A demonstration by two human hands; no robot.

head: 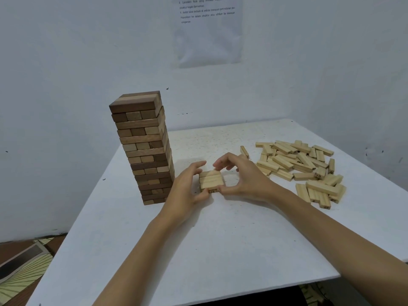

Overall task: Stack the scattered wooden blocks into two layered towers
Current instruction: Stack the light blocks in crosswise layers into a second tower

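Observation:
A tall tower of brown and tan wooden blocks (145,149) stands at the left of the white table (220,244). In the middle lies a low layer of pale blocks (211,181), side by side. My left hand (187,186) grips its left side with thumb at the front and fingers at the back. My right hand (240,175) grips its right side, thumb at the front corner and fingers curled over the far edge. A heap of loose pale blocks (302,166) lies scattered at the right.
One pale block (244,151) stands tilted just behind my right hand. A printed sheet (207,29) hangs on the wall behind. The table's near edge and left edge drop to a patterned floor mat (24,266).

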